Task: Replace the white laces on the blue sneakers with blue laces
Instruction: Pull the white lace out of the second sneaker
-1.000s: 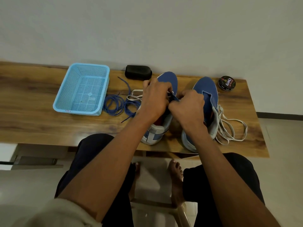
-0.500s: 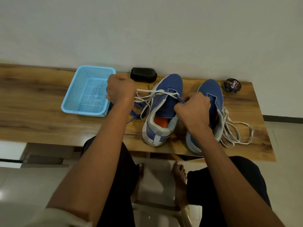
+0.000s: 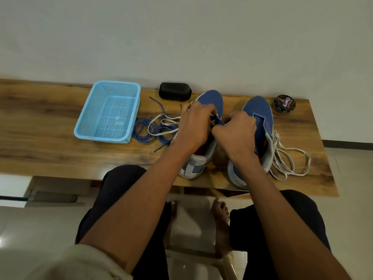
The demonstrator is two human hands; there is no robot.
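Note:
Two blue sneakers stand on the wooden table point(image 3: 50, 142). My left hand point(image 3: 193, 126) is curled over the lacing of the left sneaker point(image 3: 211, 100) and pinches its white lace point(image 3: 161, 121), which trails off to the left. My right hand point(image 3: 236, 132) grips that sneaker's upper beside the dark tongue. The right sneaker point(image 3: 261, 112) has no lace in it. A loose white lace point(image 3: 288, 160) lies to its right. Coiled blue laces point(image 3: 144, 132) lie left of the left sneaker, partly under the trailing white lace.
A light blue mesh basket point(image 3: 117, 84) sits at the left of the table. A black oblong object point(image 3: 175, 91) lies by the wall behind the sneakers. A round shoe polish tin point(image 3: 284, 103) sits at the far right. My knees and bare feet are below the table edge.
My left hand drew the white lace out to the left, then came back to the left sneaker's lacing. More white lace now lies loose over the blue laces. My right hand stayed on the sneaker.

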